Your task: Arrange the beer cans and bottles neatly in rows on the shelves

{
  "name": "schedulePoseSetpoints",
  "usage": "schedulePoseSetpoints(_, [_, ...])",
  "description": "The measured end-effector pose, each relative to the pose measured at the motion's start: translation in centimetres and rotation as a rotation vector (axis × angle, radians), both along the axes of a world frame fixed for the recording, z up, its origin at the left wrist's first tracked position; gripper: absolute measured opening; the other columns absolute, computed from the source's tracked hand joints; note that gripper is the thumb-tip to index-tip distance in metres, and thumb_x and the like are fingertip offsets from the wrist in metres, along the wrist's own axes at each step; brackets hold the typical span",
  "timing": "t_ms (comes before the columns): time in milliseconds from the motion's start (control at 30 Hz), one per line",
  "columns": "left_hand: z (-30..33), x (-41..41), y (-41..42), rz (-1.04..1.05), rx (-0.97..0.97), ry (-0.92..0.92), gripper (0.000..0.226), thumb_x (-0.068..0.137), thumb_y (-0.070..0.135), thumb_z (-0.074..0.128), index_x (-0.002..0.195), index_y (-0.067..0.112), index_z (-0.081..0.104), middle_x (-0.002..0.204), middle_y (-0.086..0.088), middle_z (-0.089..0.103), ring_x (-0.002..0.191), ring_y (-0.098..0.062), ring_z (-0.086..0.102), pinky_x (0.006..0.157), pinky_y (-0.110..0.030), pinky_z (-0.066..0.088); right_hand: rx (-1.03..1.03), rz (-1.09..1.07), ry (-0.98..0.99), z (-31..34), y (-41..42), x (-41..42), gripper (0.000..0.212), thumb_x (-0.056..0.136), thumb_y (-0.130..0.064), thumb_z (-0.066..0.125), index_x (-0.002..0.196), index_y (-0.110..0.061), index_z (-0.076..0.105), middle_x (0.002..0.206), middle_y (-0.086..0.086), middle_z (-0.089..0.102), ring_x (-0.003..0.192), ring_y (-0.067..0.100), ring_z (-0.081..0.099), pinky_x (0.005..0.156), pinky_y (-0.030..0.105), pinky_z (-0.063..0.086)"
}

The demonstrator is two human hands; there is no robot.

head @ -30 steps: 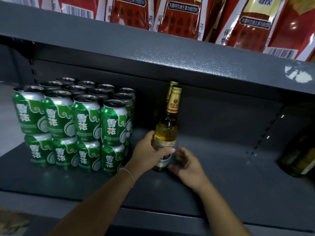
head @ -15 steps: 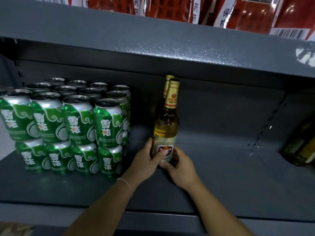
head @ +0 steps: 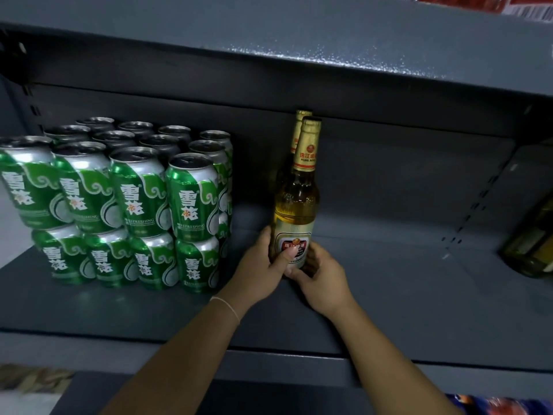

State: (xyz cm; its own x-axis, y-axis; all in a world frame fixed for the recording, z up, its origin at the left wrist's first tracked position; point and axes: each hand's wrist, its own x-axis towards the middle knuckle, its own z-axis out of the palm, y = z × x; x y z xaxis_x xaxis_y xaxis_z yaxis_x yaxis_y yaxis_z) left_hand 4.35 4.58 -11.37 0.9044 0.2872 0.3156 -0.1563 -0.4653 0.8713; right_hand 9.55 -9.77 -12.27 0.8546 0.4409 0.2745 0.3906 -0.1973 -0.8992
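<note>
A golden beer bottle [head: 297,202] with a gold foil neck stands upright on the grey shelf [head: 389,295]. My left hand [head: 263,268] wraps its lower left side with the thumb across the label. My right hand [head: 320,274] cups its base from the right. A second bottle [head: 299,124] stands straight behind it, mostly hidden, only its gold neck showing. To the left, green beer cans [head: 125,202] are stacked two high in several rows.
The upper shelf [head: 329,34] hangs low over the bottle tops. A dark bottle [head: 535,244] lies at the far right of the shelf. Red packets [head: 466,3] sit on the shelf above. Bare shelf lies between the bottles and the right side.
My right hand has closed in from beside the bottle onto its base. The front bottle now stands upright, lined up in front of the second one. The view has tilted downward.
</note>
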Motion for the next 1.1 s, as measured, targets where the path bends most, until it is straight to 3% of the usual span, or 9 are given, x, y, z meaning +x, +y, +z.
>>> schedulePoseSetpoints(233, [-0.6, -0.2, 0.1, 0.144, 0.195, -0.064, 0.042, 0.088, 0.049, 0.057, 0.123, 0.027, 0.053, 0.112, 0.004, 0.063, 0.102, -0.01, 0.061, 0.089, -0.035, 0.052, 0.015, -0.047, -0.014, 0.0, -0.3, -0.3, 0.049, 0.082, -0.011, 0.078, 0.125, -0.025, 0.06, 0.114, -0.012, 0.07, 0.107, -0.004, 0.064, 0.095, 0.018, 0.05])
schedulePoseSetpoints(400, [-0.7, -0.1, 0.0, 0.163, 0.228, -0.041, 0.045, 0.087, 0.048, 0.053, 0.125, 0.023, 0.052, 0.114, -0.001, 0.063, 0.101, -0.014, 0.062, 0.088, -0.038, 0.054, 0.02, -0.072, -0.002, 0.3, -0.4, -0.5, 0.051, 0.08, -0.013, 0.081, 0.126, -0.02, 0.061, 0.104, -0.022, 0.067, 0.1, -0.013, 0.063, 0.089, 0.011, 0.05])
schedulePoseSetpoints(567, [-0.6, -0.3, -0.2, 0.172, 0.247, -0.041, 0.047, 0.088, 0.054, 0.049, 0.125, 0.025, 0.051, 0.112, 0.001, 0.063, 0.101, -0.013, 0.062, 0.087, -0.04, 0.055, 0.036, -0.053, 0.017, 0.2, -0.5, -0.5, 0.049, 0.081, -0.012, 0.079, 0.126, -0.018, 0.061, 0.106, -0.018, 0.067, 0.099, -0.012, 0.063, 0.089, 0.012, 0.05])
schedulePoseSetpoints(667, [0.4, -1.0, -0.6, 0.287, 0.305, -0.132, 0.047, 0.093, 0.051, 0.044, 0.124, 0.017, 0.052, 0.111, -0.001, 0.058, 0.096, -0.014, 0.06, 0.083, -0.038, 0.054, 0.05, -0.03, 0.05, 0.4, -0.7, -0.2, 0.051, 0.083, -0.014, 0.077, 0.131, -0.014, 0.058, 0.118, -0.008, 0.068, 0.109, -0.004, 0.063, 0.098, 0.021, 0.051])
schedulePoseSetpoints(767, [2.9, -2.3, -1.7, 0.41, 0.403, -0.278, 0.033, 0.093, 0.038, 0.046, 0.111, 0.012, 0.054, 0.095, -0.001, 0.055, 0.075, -0.012, 0.055, 0.068, -0.036, 0.053, 0.101, -0.106, 0.085, 1.6, -1.9, 0.3, 0.058, 0.089, -0.019, 0.071, 0.141, -0.006, 0.048, 0.137, 0.006, 0.058, 0.123, 0.012, 0.058, 0.105, 0.03, 0.048])
schedulePoseSetpoints(867, [5.6, -2.7, -4.6, 0.341, 0.408, -0.371, 0.023, 0.092, 0.028, 0.051, 0.107, 0.011, 0.056, 0.086, 0.002, 0.055, 0.063, -0.002, 0.049, 0.061, -0.026, 0.048, 0.195, -0.221, 0.02, 4.1, -5.6, 0.6, 0.045, 0.093, -0.019, 0.066, 0.134, -0.005, 0.053, 0.13, 0.008, 0.063, 0.114, 0.013, 0.062, 0.1, 0.026, 0.05])
schedulePoseSetpoints(1100, [10.1, 0.7, -18.3, 0.068, 0.368, -0.502, 0.027, 0.093, 0.022, 0.053, 0.114, 0.009, 0.061, 0.093, 0.003, 0.058, 0.073, 0.0, 0.052, 0.068, -0.013, 0.044, 0.279, -0.483, -0.151, 8.4, -20.5, 2.1, 0.027, 0.095, -0.021, 0.063, 0.12, -0.009, 0.063, 0.107, -0.002, 0.068, 0.09, -0.003, 0.063, 0.082, 0.01, 0.049])
